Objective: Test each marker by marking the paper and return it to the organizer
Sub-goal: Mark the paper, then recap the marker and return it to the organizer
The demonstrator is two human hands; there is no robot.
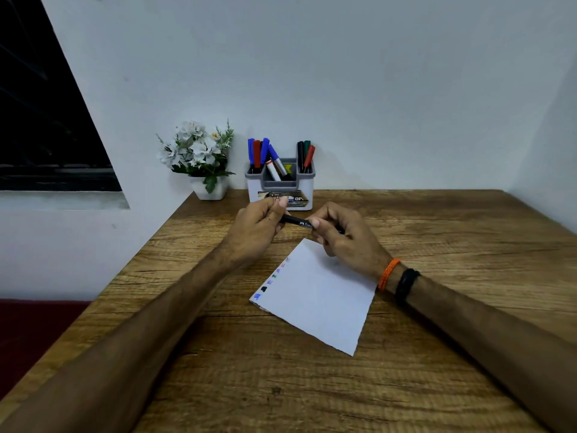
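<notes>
A black marker lies level between both hands, above the far corner of the white paper. My left hand grips its left end, and my right hand grips its right part. Whether the cap is on is hidden by my fingers. Several small coloured marks run along the paper's left edge. The white and grey organizer stands at the back of the table with blue, red, black and green markers upright in its side pockets and two thicker markers in the middle.
A white pot of white flowers stands left of the organizer, against the wall. The wooden table ends in a left edge running diagonally; a dark window is at the far left.
</notes>
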